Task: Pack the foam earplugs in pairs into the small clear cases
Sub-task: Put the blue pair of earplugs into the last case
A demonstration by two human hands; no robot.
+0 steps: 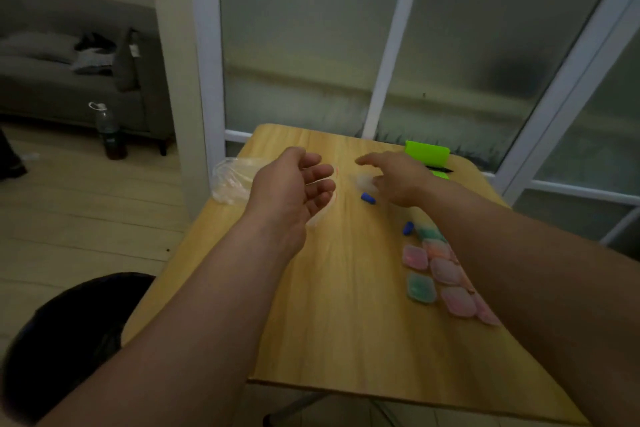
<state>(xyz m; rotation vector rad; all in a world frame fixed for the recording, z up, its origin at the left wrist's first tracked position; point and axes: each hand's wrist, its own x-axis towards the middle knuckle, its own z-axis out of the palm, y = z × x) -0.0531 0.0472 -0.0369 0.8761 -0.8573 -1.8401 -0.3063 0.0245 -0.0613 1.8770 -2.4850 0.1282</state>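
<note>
Left hand (294,184): released, palm turned inward and a little up, fingers loosely curved, nothing seen in it. It hovers over the far left part of the table (329,340), above a thin strip of clear film (320,215); whether that film belongs to the crumpled plastic bag (230,180) at the table's left edge I cannot tell. My reading is that the palm is cupped ready to receive or steady something.

Right hand (401,180): stretched forward, forefinger out, over a small blurred clear case (364,180). Whether the thumb and fingers pinch the case or only hang over it cannot be told; the spot is too smeared.

Task items: one blue earplug (367,198) lies loose on the wood just beside the case, under the right hand. A second blue earplug (408,228) lies nearer the person, touching or nearly touching the head of the filled cases (433,270). Those cases sit close-packed in rows along the right side, with pink or green contents, partly hidden by the right forearm. Judged purpose: finished work is kept to one side, leaving the middle for packing.

Other items: a bright green object (427,151) and a black pen (441,169) at the far right corner, well apart from the work.

Assessment: most of the packing looks done; the two blue plugs appear to be the pair for the case under the right hand. Risk: the light plugs could roll if nudged by the forearm
</note>
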